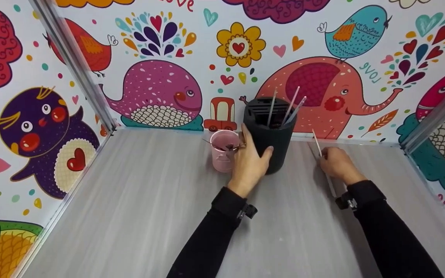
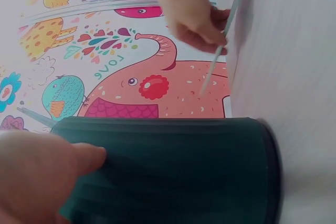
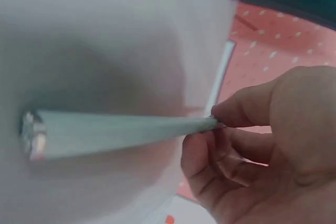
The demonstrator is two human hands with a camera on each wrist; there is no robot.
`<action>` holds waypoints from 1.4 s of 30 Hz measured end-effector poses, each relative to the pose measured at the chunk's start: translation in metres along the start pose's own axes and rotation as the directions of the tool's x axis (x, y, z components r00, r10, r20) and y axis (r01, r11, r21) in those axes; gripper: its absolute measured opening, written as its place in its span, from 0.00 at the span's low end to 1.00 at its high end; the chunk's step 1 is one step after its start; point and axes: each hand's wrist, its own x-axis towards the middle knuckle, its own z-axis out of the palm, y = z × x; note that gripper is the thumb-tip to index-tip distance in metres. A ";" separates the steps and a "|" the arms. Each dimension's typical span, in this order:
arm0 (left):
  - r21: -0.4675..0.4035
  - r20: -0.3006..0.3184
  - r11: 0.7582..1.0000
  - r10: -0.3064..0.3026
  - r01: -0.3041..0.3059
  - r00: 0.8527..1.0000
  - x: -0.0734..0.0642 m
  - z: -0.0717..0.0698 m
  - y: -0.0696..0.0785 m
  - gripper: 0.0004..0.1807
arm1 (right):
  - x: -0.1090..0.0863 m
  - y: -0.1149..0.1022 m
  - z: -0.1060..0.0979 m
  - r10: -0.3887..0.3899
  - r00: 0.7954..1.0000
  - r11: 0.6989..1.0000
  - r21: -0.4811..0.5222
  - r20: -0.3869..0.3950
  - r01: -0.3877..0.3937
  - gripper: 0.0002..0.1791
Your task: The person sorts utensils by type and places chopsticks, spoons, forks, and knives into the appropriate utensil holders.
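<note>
My left hand (image 1: pixel 250 164) grips the near left side of a dark cylindrical holder (image 1: pixel 278 148), thumb on its front and fingers along its left side. The holder stands upright by the back wall, with several thin pale sticks (image 1: pixel 291 108) rising from its slotted top. To its right, my right hand (image 1: pixel 338 164) pinches a long thin pale stick (image 3: pixel 121 132) between thumb and fingertips. That stick slants over the table, one end toward the wall, the other toward me. A pink cup (image 1: pixel 222 162) with thin utensils in it stands just left of my left hand.
The grey wood-grain table (image 1: pixel 141 200) ends at a back wall (image 1: pixel 214 81) printed with cartoon animals. Metal-framed side panels rise at left and right; the left one carries a penguin print (image 1: pixel 33 119).
</note>
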 end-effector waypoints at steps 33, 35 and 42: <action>0.031 -0.038 0.998 0.049 -0.048 0.998 -0.002 0.000 -0.003 0.59 | -0.060 -0.155 -0.067 -0.023 0.546 0.381 0.498 -0.837 0.779 0.15; 0.040 -0.042 0.998 0.055 -0.053 0.998 -0.002 0.000 -0.003 0.59 | -0.057 -0.157 -0.063 -0.079 0.533 0.431 0.453 -0.842 0.780 0.13; 0.028 -0.034 0.999 0.042 -0.041 0.999 -0.003 -0.001 -0.001 0.59 | -0.050 -0.160 -0.052 -0.241 0.494 0.623 0.257 -0.836 0.739 0.11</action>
